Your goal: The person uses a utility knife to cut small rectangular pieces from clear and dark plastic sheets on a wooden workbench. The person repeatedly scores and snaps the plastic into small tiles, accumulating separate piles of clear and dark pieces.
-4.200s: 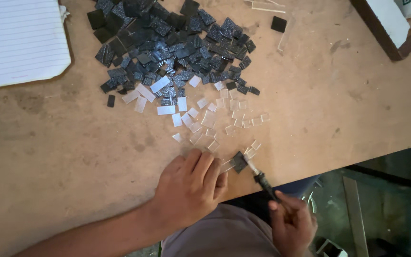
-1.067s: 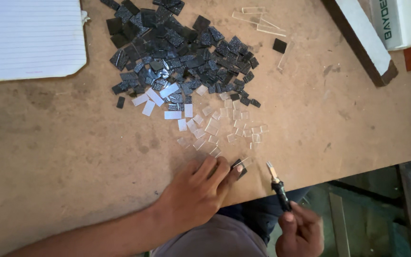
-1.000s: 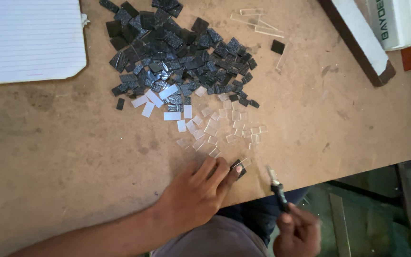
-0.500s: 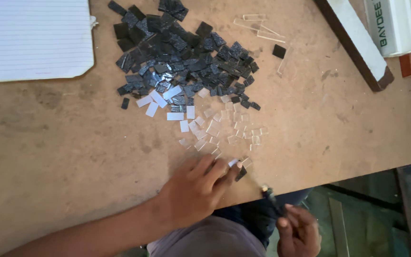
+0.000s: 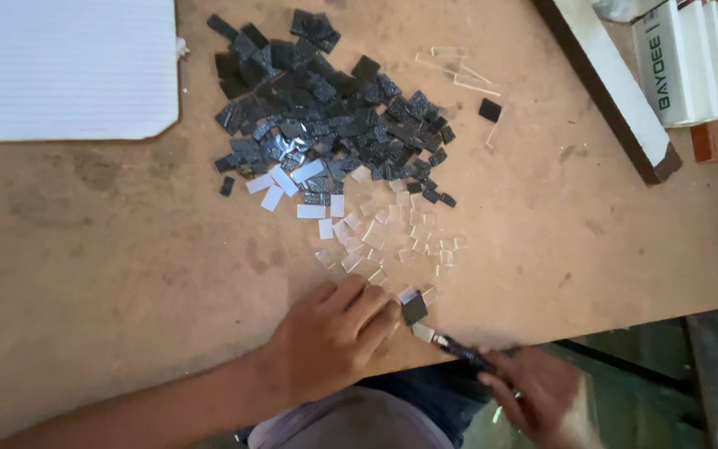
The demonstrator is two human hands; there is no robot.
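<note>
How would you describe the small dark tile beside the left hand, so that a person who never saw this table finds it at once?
Start at the big heap of dark tiles on the brown table, then go down past the scattered clear pieces to the table's near edge. There the left hand lies flat, and the single dark tile sits at its fingertips. It is alone, far from the heap, with the blade tool of the right hand pointing at it.

Bare forearms, no sleeves (none visible), a greyish shirt, dark blue trousers.
</note>
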